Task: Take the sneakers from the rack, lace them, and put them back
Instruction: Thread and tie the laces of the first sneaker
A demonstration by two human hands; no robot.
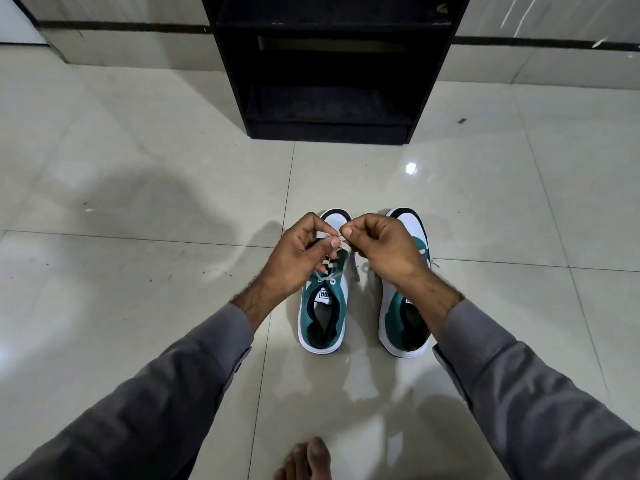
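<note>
Two white and teal sneakers stand side by side on the tiled floor, toes pointing away from me. Above the left sneaker (323, 306) my left hand (301, 252) pinches one end of its white lace (328, 268). My right hand (384, 249) pinches the other end of that lace; the fingertips of both hands nearly touch over the toe. My right wrist covers part of the right sneaker (403, 317), whose lace hangs loose at the side. The black shoe rack (329, 67) stands beyond the sneakers, its shelves dark and bare.
Glossy cream floor tiles (138, 202) spread all around the sneakers. A wall with a dark stripe runs behind the rack. Toes of a bare foot (306, 459) show at the bottom edge.
</note>
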